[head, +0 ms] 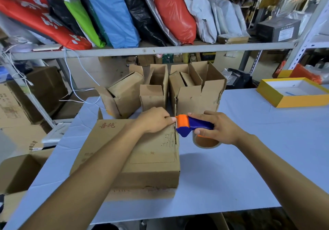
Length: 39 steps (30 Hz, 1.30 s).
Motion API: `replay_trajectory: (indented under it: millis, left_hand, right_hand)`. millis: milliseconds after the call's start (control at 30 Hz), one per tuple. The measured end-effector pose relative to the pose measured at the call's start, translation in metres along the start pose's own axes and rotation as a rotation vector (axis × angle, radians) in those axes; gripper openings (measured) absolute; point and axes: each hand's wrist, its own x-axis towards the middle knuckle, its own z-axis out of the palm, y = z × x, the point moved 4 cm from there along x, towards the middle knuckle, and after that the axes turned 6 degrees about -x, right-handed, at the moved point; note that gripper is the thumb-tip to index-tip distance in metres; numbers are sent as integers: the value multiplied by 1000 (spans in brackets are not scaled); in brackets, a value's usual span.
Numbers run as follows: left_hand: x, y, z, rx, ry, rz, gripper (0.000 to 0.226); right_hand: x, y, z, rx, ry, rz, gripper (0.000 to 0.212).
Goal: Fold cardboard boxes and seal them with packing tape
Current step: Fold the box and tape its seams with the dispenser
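A brown cardboard box (153, 158) lies on the pale blue table (249, 158), its closed flaps facing up. My left hand (154, 121) rests on the box's far right corner, fingers pinched at the tape end beside the dispenser's teeth. My right hand (219, 128) grips a blue and orange tape dispenser (190, 125) just off the box's right edge. A roll of clear tape (204, 142) hangs under the dispenser. The seam under my left hand is hidden.
Three opened cardboard boxes (195, 91) stand behind along the table's back. A yellow tray-like box lid (292, 91) lies at the far right. A shelf of coloured parcel bags (114, 14) runs above. More cartons (19, 169) sit at the left on the floor.
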Motion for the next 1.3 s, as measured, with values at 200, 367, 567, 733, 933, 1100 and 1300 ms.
replay_trajectory:
  millis: [200,367,567,733,933,1100,1300]
  left_hand:
    - [3,-5,0,-39,88,-5,44]
    - [2,-7,2,-128,116,130,45]
    - [6,-8,5,-48,67,163,24]
    - [7,-9,5,-42,137,169,7]
    - [9,-12,7,-65,152,165,9]
    - [9,-14,7,-75,152,168,9]
    - [11,-14,8,-62,154,178,9]
  right_hand:
    - [0,0,6,13,30,-2,57]
    - [-7,5,15,-13,67,-11,60]
    - [-8,4,19,-50,79,-21,64]
    - [-11,6,13,-40,90,-31,58]
    - [-26,15,10,-2,92,12,52]
    - [-34,23,4,-22,51,42,51]
    - [-39,30,12,-92,-38,100,46]
